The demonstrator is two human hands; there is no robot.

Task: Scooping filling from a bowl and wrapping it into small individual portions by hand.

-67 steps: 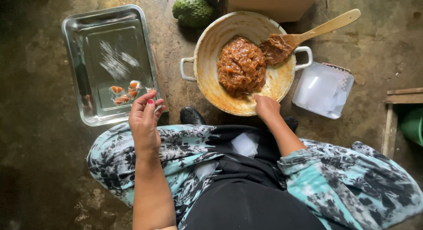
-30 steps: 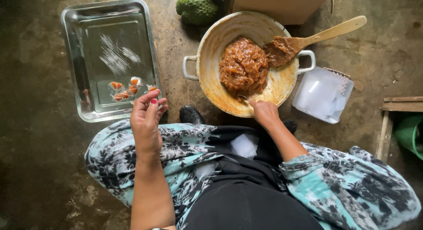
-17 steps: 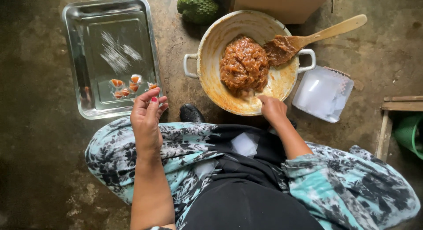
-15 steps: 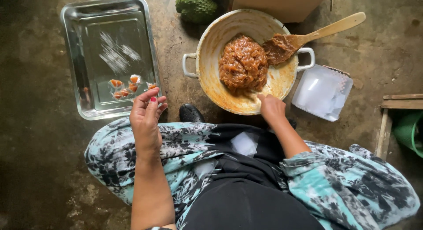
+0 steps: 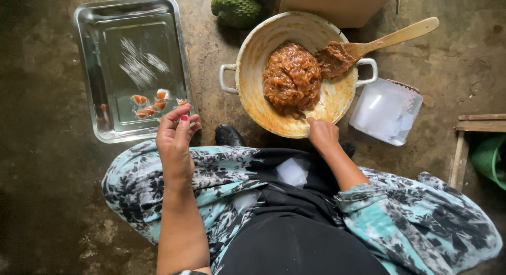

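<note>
Rough dark concrete floor, person crouched over work. Right hand (image 5: 322,135) at near rim of pan (image 5: 247,43), fingers pinched on small spoon dipping into sticky brown paste (image 5: 292,77). Left hand (image 5: 176,140) loosely curled at steel tray (image 5: 89,69) corner; grip contents unclear. Risks: paste dripping onto clothes; tilted wooden spoon (image 5: 379,43) sliding; wrapped orange pieces (image 5: 153,102) nudged. Packages: translucent white tub (image 5: 385,110) right of pan; plain brown carton (image 5: 337,3) behind; green spiky fruit (image 5: 235,7).

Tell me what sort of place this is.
Probably an informal home or backyard food-making spot: the person sits low on a bare concrete floor, with a pot of brown paste and a metal tray set on it.
</note>
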